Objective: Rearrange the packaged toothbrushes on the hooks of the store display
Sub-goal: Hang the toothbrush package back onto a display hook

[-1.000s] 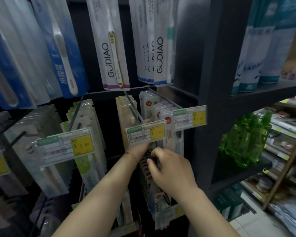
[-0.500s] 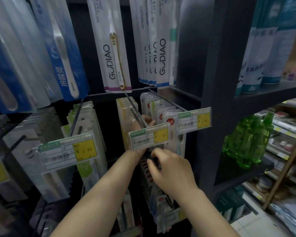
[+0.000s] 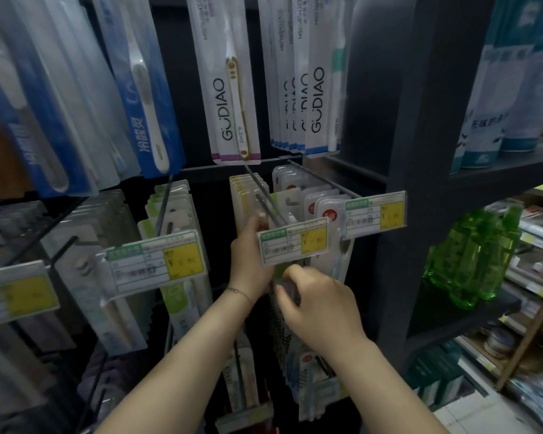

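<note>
While the left hand (image 3: 250, 258) grips toothbrush packs (image 3: 244, 195) on the middle hook (image 3: 259, 187), the right hand (image 3: 317, 303) pinches one beneath the price tag (image 3: 292, 242). Fingertips are partly hidden.

Brand name and figures showing
"GUDIAO" is running down the white toothbrush pack (image 3: 229, 89) and the neighbouring packs (image 3: 317, 89) at upper centre; "10000" is showing on a lower-centre pack (image 3: 301, 375); "¥" is showing on the left price tag (image 3: 157, 261).
</note>
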